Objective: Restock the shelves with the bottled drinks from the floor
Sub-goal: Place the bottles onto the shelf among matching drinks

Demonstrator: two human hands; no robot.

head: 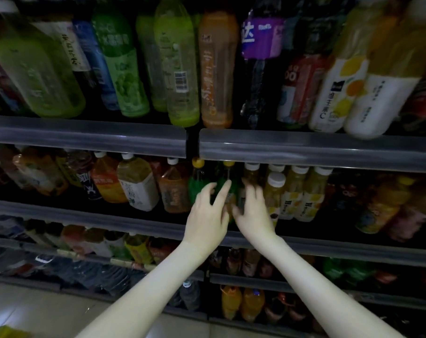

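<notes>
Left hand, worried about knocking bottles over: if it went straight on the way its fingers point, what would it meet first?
Probably the yellow-capped green bottle just beyond the left hand; blur leaves the depth unclear.

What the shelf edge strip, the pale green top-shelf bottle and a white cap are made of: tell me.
Shelf edge strip: likely translucent grey plastic, glossy; light streaks run along it. Pale green bottle: seemingly clear plastic, smooth; the drink shows through. White cap: probably opaque plastic, matt; no shine.
</notes>
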